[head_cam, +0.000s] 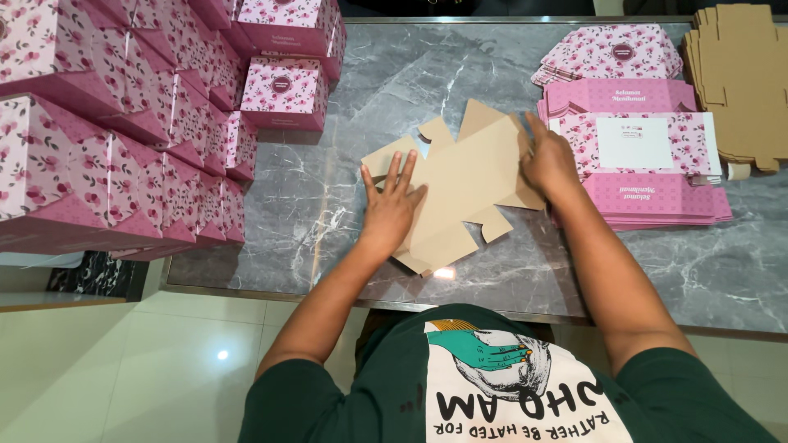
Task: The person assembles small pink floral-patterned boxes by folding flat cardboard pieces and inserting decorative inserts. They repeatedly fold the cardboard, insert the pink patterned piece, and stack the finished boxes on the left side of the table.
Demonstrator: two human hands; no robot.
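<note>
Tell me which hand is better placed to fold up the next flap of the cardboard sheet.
Probably the right hand: it already sits at the raised edge of the cardboard sheet. The left hand lies flat, pinning the sheet to the table.
</note>
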